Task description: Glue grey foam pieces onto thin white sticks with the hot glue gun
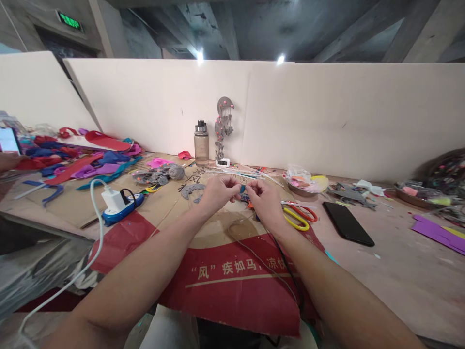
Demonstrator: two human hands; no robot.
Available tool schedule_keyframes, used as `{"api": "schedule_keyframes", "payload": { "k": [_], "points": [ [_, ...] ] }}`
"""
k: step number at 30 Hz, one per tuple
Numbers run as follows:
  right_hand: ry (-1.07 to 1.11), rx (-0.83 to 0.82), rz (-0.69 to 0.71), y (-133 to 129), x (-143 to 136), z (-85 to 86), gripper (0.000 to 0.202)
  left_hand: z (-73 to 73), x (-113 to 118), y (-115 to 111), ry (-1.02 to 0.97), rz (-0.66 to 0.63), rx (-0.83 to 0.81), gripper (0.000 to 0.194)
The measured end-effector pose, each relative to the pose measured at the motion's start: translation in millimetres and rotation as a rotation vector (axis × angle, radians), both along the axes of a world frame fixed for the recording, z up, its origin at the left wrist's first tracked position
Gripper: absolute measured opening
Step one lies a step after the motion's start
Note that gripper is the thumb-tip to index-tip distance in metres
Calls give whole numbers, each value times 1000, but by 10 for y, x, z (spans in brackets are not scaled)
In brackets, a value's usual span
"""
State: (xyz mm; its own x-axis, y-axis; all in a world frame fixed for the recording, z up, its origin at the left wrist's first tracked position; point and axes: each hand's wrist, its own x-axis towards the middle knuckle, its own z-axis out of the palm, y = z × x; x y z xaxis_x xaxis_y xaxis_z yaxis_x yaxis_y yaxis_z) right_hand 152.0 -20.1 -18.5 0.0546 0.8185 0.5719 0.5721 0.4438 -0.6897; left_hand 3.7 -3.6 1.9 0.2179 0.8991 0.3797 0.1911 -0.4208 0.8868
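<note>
Close together over the cardboard sheet [214, 232], both of my hands pinch with fingertips and thumbs. A tiny dark blue piece [242, 188] shows between them, too small to tell its kind. My left hand [221, 190] is closed at its left side, my right hand [264, 199] at its right. Grey felt-like cutouts [192, 190] lie just left of my left hand. Scissors with yellow handles [297, 219] and scissors with red handles [307, 212] lie beside my right hand. A thin cord [250, 249] loops over the red print below.
A bottle [201, 148] and a hanging grey ornament [224, 123] stand near the white partition [308, 111]. Left are a blue power strip [121, 211] and colourful cloth scraps [87, 162]. Right are a black phone [348, 224] and a bowl [307, 190]. Another person's hand [10, 161] shows far left.
</note>
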Motion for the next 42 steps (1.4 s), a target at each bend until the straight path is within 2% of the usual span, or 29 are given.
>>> {"api": "schedule_keyframes", "payload": {
  "k": [5,10,13,15,17,19,21,22,24,26,28,31,33,35,37,39,42],
  "points": [
    [61,-54,50,44,4,-25,21,-62,-36,96,-42,5,7,10],
    [-70,11,198,-49,-69,-51,20,-119,-233,371,-254,170,29,17],
    [-206,54,398,-267,-179,34,20,-43,-352,427,-472,285,177,21],
    [-299,28,586,-405,-223,130,22,33,-394,395,-602,291,286,22],
    [-290,-57,684,-455,-195,221,29,104,-410,337,-684,273,339,23],
    [-178,-180,626,-386,-80,271,39,156,-417,284,-740,247,332,23],
    [-73,-274,424,-224,96,258,41,191,-429,255,-802,207,303,24],
    [-72,-260,257,-130,189,227,37,204,-438,250,-830,177,281,25],
    [-285,-249,-28,36,339,129,32,223,-453,250,-868,102,224,27],
    [-502,-364,-144,135,409,5,39,230,-454,255,-890,25,166,28],
    [-581,-457,-148,167,401,-117,35,218,-431,256,-893,-33,125,28],
    [-573,-529,-147,173,338,-249,16,153,-364,265,-827,-67,78,24],
    [-447,-577,-162,197,317,-288,9,87,-319,286,-734,-49,40,21],
    [-279,-596,-165,235,317,-285,12,23,-293,319,-653,-21,-1,22],
    [-182,-554,-157,260,313,-244,21,-23,-291,357,-605,22,-20,23],
    [-82,-437,-122,240,283,-170,30,-47,-308,391,-578,69,-31,25],
    [243,-212,41,107,187,-20,42,-53,-336,422,-562,124,-43,25]
  ]
}}
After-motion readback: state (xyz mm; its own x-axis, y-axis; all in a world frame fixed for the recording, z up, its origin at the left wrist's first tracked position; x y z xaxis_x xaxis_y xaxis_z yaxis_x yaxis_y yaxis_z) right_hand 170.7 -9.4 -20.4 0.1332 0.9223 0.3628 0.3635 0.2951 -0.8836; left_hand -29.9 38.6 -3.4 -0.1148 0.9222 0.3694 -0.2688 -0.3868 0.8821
